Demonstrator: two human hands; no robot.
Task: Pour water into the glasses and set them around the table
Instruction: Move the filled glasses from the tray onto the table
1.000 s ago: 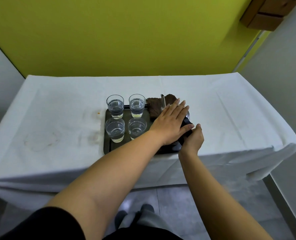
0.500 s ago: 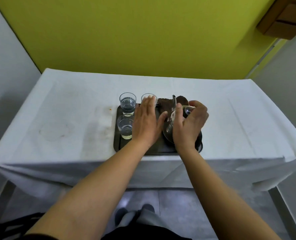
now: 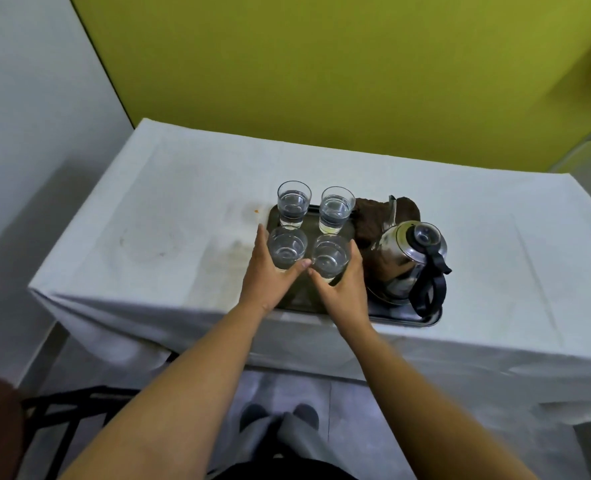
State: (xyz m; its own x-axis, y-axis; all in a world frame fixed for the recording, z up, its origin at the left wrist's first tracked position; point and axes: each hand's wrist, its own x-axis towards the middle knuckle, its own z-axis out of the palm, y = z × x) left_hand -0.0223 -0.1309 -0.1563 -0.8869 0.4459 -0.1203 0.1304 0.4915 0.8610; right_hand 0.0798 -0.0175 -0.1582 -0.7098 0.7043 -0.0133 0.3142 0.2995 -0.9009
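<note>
Glasses: four with water on the dark tray [image 3: 403, 320], two far [image 3: 293, 202] [image 3: 336, 208], two near.
Left hand [image 3: 265, 280]: wrapped around the near left glass [image 3: 286, 249].
Right hand [image 3: 343, 289]: wrapped around the near right glass [image 3: 330, 257].
Kettle [image 3: 408, 258]: on the tray, right of the glasses.
Table [image 3: 148, 216]: white cloth, stained left of the tray.

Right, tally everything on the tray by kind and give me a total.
Glasses: 4, near left, near right, far left, far right
Kettle: 1
Brown cloth: 1
Total: 6, all on the tray
</note>
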